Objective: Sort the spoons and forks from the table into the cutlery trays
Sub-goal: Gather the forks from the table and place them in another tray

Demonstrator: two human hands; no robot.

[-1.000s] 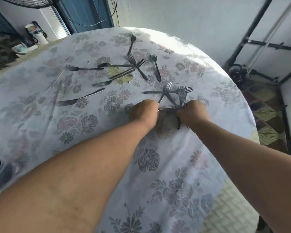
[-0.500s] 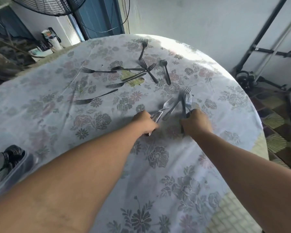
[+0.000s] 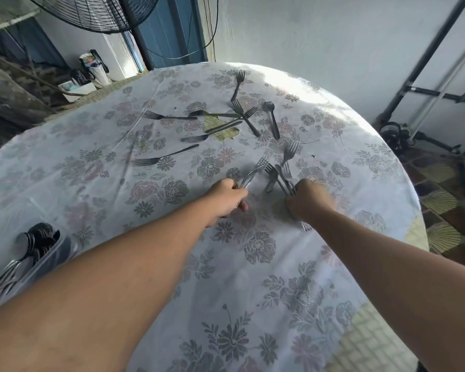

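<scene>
Fingers (image 3: 240, 204) of the left hand (image 3: 227, 198) clamp a grey metal fork (image 3: 254, 171); the right hand (image 3: 308, 201) grips a bundle of grey metal forks (image 3: 285, 174), now gathered upright instead of fanned flat. Both loads look ready for the clear plastic cutlery tray (image 3: 42, 260) at the worktop's (image 3: 253, 277) left edge. Scattered steel forks (image 3: 193, 138) wait near the far edge; nothing visibly blocks the way.

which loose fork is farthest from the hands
The fork at the far edge of the table, tines pointing away. Every other loose fork lies nearer the left hand and right hand.
</scene>
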